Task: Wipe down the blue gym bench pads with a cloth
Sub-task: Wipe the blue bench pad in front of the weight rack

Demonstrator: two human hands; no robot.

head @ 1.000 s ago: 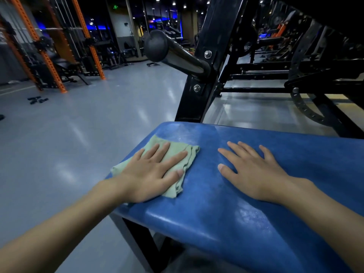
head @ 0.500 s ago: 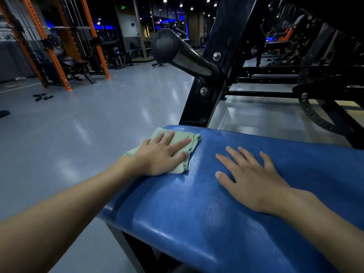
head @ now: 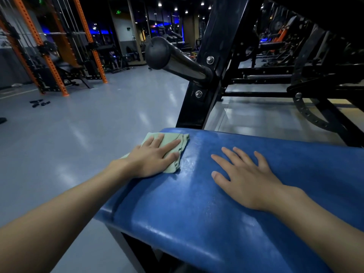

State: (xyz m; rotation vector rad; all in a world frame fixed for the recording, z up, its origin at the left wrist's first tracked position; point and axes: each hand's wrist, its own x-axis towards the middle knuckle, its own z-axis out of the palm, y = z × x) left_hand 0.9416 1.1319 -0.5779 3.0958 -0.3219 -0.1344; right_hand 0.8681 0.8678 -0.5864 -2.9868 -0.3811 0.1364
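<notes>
Now, left fingers [head: 171, 143]: stretched out and a little spread, lying flat on the green cloth [head: 182, 141]. They press it down and are not curled round it.
Left hand [head: 151, 158]: palm down on the cloth, at the far left corner of the pad.
Cloth: crumpled in loose folds, lying on the blue bench pad [head: 197, 213] close to its far edge. A small part shows left of the wrist, at the side of the pad.
Right fingers [head: 231, 155]: straight and spread, with only the pad under them. They hold nothing.
Right hand [head: 248, 184]: flat on the middle of the pad, well apart from the cloth. It seems to serve as a support.
Pad surface: glossy, with pale streaks just beside the cloth. I cannot tell if this is moisture or wear.
Behind the pad: a black steel upright [head: 199, 107] stands at the far edge, and a black bar with a round end cap [head: 173, 60] sticks out from it.
Step in hand: I judge it to be the wiping of the far left corner.
Next move: the cloth should probably slide under flat pressure toward the middle and the near rounded edge. The right hand lies in this path, so it would need to lift or move aside.
</notes>
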